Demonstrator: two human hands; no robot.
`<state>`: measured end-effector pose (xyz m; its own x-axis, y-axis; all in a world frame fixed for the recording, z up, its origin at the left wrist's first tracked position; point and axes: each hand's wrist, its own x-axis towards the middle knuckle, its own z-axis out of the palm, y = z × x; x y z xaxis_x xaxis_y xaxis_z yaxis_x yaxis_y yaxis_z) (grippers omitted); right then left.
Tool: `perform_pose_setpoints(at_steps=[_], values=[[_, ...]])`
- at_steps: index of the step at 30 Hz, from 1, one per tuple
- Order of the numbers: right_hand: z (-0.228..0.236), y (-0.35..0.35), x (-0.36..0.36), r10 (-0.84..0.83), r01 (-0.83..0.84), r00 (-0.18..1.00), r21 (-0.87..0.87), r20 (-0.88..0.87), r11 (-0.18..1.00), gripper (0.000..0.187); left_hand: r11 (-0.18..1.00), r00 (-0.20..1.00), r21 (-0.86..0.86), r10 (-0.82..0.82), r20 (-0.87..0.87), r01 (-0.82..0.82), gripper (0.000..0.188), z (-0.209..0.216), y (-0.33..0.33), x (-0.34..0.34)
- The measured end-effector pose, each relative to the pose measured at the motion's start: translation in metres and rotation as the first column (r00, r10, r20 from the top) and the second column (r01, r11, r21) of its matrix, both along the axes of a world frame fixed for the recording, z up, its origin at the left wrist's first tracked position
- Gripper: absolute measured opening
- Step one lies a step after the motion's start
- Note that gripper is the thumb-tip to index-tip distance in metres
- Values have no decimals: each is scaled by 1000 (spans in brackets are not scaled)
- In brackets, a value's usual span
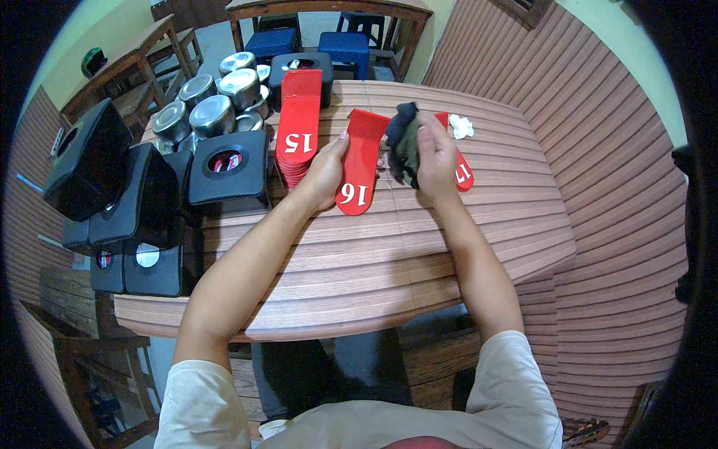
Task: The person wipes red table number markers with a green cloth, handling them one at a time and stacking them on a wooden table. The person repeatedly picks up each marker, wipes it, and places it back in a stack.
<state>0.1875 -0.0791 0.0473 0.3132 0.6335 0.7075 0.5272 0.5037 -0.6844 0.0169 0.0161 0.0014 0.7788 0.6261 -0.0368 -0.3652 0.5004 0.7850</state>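
My left hand (326, 178) grips the side of a red table-number sign (362, 159), a flat strip with a rounded near end, white digits and a bent far end. A dark green and black cloth (405, 147) is bunched in my right hand (437, 159), just right of that sign. Left of my left hand rises a stack of similar red signs (301, 112). Another red sign (464, 176) lies on the table beyond my right hand, which partly hides it. Near it is a crumpled white tissue (461, 127).
Black tissue boxes (228, 170) are piled along the left side of the wood-patterned table (336, 299), and another black box (314, 63) stands behind the sign stack. Several round metal tins (212, 116) are stacked at the far left. A ribbed wall (621, 187) borders the right. Blue stools (344, 51) stand beyond.
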Motion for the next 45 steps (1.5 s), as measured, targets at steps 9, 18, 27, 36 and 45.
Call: perform_pose_setpoints(at_steps=[9, 18, 27, 36, 45], values=[[-9, 6, -18, 85, 57, 876, -278, 474, 959, 26, 997, 995, -20, 74, 63, -73, 44, -9, -1, 3], [-6, 3, -3, 80, 52, 954, -419, 290, 906, 17, 997, 993, -60, 49, 109, -42, 45, -5, -1, 2], [8, -13, -10, 506, -150, 801, -712, 320, 686, 18, 999, 998, -28, 37, 48, -36, 49, -2, -1, -2], [-17, 4, -7, 104, -9, 957, -333, 270, 943, 32, 993, 990, -105, 68, 120, -56, 47, -1, -3, 2], [2, -13, -2, 635, -302, 733, -721, 243, 624, 31, 997, 997, -73, -9, 72, 14, 61, -8, 5, 0]])
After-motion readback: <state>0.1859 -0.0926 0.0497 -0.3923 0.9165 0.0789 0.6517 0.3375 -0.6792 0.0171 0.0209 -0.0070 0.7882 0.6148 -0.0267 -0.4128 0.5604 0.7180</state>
